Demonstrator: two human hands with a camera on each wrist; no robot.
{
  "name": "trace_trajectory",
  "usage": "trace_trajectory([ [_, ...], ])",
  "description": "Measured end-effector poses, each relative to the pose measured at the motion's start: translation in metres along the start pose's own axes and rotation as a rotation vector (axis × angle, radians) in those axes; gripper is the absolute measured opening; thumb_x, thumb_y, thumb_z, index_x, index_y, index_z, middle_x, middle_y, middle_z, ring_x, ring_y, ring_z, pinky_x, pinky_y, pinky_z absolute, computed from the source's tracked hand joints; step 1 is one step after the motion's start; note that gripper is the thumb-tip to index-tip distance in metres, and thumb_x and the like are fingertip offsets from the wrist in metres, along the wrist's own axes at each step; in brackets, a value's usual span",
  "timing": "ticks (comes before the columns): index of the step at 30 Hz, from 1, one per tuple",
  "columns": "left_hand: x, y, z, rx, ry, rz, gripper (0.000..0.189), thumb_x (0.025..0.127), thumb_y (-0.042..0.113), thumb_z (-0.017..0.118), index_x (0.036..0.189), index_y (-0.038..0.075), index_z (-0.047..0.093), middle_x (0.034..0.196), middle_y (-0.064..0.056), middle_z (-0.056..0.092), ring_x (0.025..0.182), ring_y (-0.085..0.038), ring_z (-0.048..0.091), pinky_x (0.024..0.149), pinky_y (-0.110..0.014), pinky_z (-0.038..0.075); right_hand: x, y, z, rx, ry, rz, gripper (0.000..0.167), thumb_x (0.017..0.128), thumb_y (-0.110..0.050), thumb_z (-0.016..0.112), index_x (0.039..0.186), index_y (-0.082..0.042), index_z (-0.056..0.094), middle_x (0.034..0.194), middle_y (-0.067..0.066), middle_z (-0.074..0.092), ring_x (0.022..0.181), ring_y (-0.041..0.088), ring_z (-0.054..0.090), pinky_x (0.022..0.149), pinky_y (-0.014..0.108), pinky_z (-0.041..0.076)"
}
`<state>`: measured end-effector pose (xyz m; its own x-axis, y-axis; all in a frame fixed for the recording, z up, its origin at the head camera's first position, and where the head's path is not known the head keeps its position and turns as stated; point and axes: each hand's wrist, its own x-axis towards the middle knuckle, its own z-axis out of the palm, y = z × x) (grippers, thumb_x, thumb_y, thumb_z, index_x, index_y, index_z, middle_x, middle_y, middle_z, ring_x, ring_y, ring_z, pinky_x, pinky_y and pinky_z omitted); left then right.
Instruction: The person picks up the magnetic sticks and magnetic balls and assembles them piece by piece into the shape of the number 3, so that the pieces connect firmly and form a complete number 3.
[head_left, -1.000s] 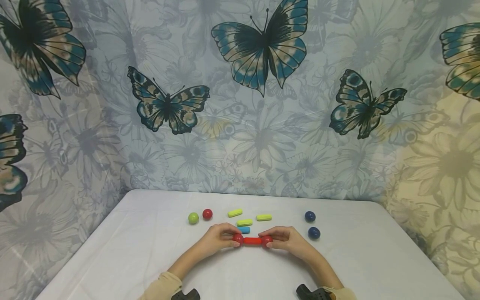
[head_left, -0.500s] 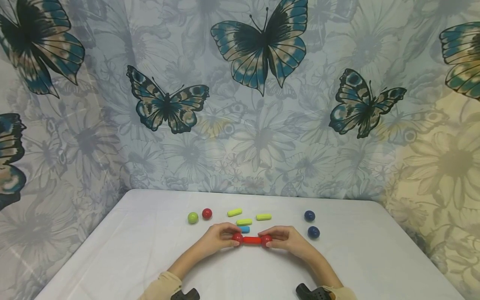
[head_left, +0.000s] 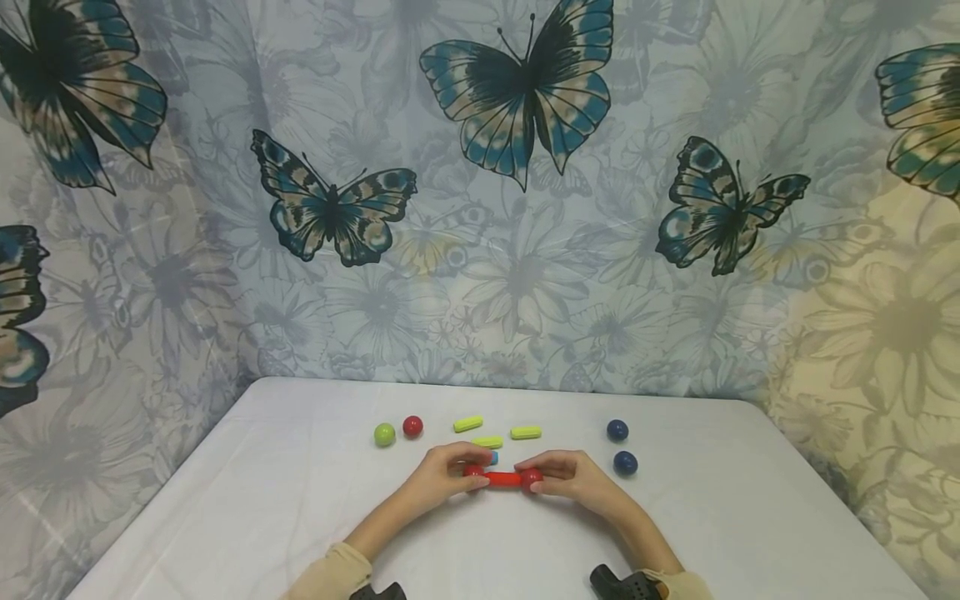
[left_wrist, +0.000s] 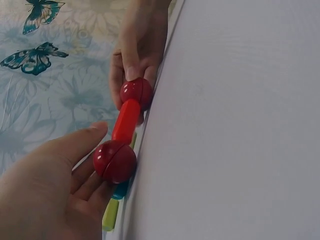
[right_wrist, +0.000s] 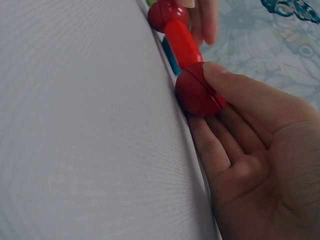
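Pinching one glossy red ball (right_wrist: 196, 91), right hand (head_left: 572, 475) may tip smooth red rod (head_left: 503, 479): left hand (head_left: 442, 473), loosely spread, grips nothing.

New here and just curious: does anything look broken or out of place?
Nothing stands out. The dark line round each of the red balls at the ends of the red rod looks like a seam, not a crack, since both have one. The yellow-green rods lie loose, with no visible damage.

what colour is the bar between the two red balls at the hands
The bar is bright orange-red; it shows best in the right wrist view.
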<state>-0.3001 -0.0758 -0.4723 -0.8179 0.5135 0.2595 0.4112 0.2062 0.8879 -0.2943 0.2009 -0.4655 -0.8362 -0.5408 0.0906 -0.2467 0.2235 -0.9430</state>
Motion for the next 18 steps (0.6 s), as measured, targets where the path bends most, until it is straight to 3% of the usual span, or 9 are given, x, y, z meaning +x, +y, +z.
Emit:
trace_trajectory([
  [8,0.006,0.001,0.008,0.011,-0.005,0.000,0.038,0.086,0.020,0.075,0.122,0.012,0.067,0.119,-0.011,0.071,0.105,-0.021,0.068,0.077,-0.019,0.057,0.001,0.001,0.000,0.009,-0.002,-0.008,0.039,0.088,-0.013,0.071,0.124,0.001,0.064,0.128,0.022,0.064,0.113,0.005,0.065,0.092,0.014,0.052],
  [13,0.010,0.002,0.013,0.024,0.018,0.021,0.034,0.085,0.019,0.075,0.118,0.014,0.069,0.114,-0.007,0.072,0.106,-0.021,0.068,0.084,-0.017,0.055,0.000,0.002,-0.001,0.020,-0.006,-0.009,0.039,0.088,-0.012,0.071,0.124,0.002,0.063,0.128,0.023,0.063,0.112,0.003,0.065,0.091,0.015,0.052],
  [18,0.014,0.005,0.021,0.027,0.031,0.008,0.030,0.086,0.013,0.074,0.115,0.014,0.070,0.112,-0.006,0.073,0.103,-0.026,0.069,0.075,-0.015,0.054,0.000,0.004,-0.001,0.029,-0.013,-0.026,0.040,0.088,-0.011,0.070,0.124,0.004,0.062,0.128,0.025,0.062,0.111,0.003,0.065,0.091,0.015,0.052],
])
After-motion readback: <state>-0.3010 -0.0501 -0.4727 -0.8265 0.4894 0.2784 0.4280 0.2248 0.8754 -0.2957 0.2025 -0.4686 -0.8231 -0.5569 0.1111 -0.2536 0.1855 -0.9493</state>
